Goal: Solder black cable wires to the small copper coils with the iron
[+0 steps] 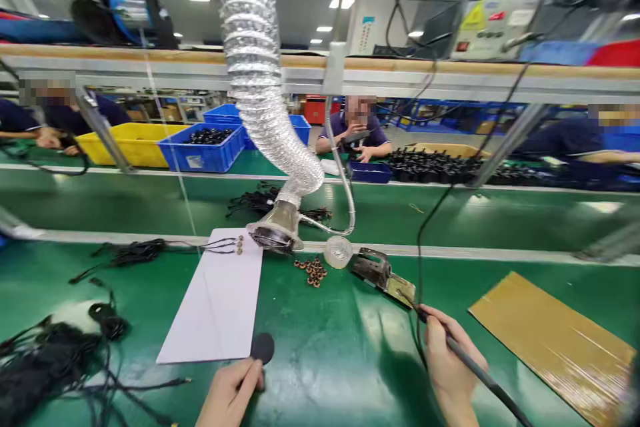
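My left hand is closed at the bottom centre, its thumb and fingertips pinched on the edge of a black disc beside the white board. On the right, my right hand grips a black soldering iron like a pen. The iron's tip points into the tray of a metal stand. A small clear round dish stands left of the stand, next to a group of small copper-coloured parts. Several thin cables with similar parts lie across the board's top edge.
A silver duct hangs down to a metal hood beyond the board. Black cables are heaped at the left. A brown sheet lies at the right. Across the bench are bins and several people.
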Demonstrator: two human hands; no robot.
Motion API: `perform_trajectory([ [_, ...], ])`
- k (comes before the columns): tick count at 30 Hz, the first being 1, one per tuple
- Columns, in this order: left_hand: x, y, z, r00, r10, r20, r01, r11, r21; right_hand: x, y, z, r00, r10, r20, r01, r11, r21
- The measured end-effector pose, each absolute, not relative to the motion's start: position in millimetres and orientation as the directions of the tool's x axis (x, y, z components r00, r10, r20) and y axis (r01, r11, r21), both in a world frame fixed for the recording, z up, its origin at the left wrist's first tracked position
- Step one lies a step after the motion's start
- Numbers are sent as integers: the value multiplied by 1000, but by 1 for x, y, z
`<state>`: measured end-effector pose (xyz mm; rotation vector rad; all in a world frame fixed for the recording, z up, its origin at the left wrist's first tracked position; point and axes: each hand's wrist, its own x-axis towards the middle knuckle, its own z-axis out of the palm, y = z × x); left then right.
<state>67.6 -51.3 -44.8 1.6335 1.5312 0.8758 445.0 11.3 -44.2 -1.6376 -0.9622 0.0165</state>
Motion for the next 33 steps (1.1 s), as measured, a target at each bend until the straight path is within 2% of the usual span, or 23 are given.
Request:
perform_trajectory([
  [3, 88, -34, -23, 161, 987, -15, 529, -74, 845, 418, 20, -34, 617, 534, 578, 615, 131, -777],
  [6, 114, 0, -7, 246, 969, 31, 581, -173, 795, 389, 32, -37, 457, 544, 704, 732, 220, -645],
  [9, 134, 42, -10, 214, 977, 11, 771, -176, 612, 373, 40, -55, 250, 569, 783, 808, 322, -492],
  [13, 148, 87, -27, 146, 989, 15, 837, -132, 532, 373, 41, -78, 133, 596, 792, 865, 320, -387],
  [24, 158, 110, -36, 200, 979, 26, 864, -189, 467, 382, 43, -78, 208, 622, 755, 806, 328, -493],
  [33, 149, 101, -42, 187, 982, -1, 865, -164, 475, 377, 41, -77, 196, 639, 744, 775, 363, -517],
])
